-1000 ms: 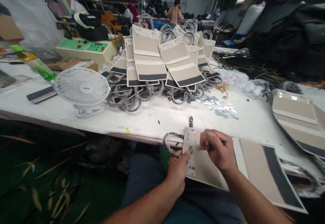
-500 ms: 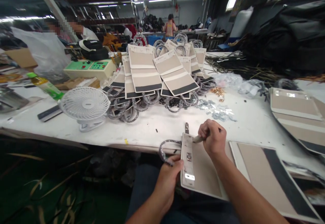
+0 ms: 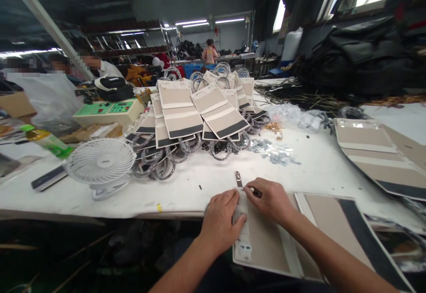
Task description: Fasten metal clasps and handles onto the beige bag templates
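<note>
A flat, oblong panel (image 3: 266,244) of smooth beige material, banded with off-white strips and one dark stripe, lies at the white tabletop (image 3: 186,195)'s near edge, its lower part overhanging. The left hand (image 3: 222,216) lies across the panel's pale end strip, fingers extended and thumb spread, pressing rather than gripping. The right hand (image 3: 269,197) is curled, thumb and forefinger pinched together around a slim dark object (image 3: 256,192), mostly hidden, at the strip's far end. Just beyond sits a narrow tab (image 3: 238,177) with shiny metal. Farther back, stiff similar panels (image 3: 181,122) overlap in a heap, with curved handles (image 3: 164,169) in crinkled clear plastic, near flat silvery pieces (image 3: 278,153).
</note>
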The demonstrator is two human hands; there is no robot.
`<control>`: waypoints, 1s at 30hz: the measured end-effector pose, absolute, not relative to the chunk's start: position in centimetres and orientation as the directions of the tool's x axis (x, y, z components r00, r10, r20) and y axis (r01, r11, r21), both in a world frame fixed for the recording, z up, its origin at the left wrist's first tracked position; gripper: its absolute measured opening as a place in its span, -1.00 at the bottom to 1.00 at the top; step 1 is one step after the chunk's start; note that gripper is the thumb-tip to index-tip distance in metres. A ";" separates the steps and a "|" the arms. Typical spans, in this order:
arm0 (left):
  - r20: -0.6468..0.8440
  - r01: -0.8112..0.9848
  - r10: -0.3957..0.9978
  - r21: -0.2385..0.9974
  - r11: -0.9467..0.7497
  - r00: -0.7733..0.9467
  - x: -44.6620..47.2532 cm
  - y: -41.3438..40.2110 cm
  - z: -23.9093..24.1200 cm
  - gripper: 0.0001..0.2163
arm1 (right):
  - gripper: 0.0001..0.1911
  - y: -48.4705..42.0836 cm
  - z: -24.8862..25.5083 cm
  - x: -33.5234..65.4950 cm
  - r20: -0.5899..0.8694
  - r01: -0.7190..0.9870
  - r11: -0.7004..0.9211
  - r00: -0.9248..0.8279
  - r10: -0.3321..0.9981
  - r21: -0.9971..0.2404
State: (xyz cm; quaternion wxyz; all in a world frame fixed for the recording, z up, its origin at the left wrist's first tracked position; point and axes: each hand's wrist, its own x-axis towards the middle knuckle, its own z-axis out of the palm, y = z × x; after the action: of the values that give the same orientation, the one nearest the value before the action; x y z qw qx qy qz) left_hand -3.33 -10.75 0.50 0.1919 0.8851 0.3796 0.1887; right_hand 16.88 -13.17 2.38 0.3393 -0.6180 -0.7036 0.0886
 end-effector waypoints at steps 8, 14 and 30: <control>0.090 0.564 0.699 0.523 -0.639 0.709 -4.8 -9.3 0.9 -0.48 | -0.73 -16.0 -0.1 15.6 0.219 0.965 0.060 -0.002 0.976 -0.256; 0.026 0.533 0.632 0.511 -0.674 0.775 -5.1 -7.3 2.0 -0.47 | -0.80 -14.8 0.2 14.4 0.158 0.959 0.000 0.046 0.986 -0.285; 0.043 0.514 0.581 0.416 -0.750 0.813 -5.7 -7.4 1.5 -0.39 | -0.76 -14.2 0.8 15.4 0.134 0.956 0.051 -0.012 0.991 -0.289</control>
State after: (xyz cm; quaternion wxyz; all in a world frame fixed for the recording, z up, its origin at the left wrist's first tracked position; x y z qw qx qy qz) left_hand -5.72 -7.39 1.45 0.1966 0.9315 0.2940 0.0853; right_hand 15.44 -14.19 0.77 0.1509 -0.6865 -0.7089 0.0580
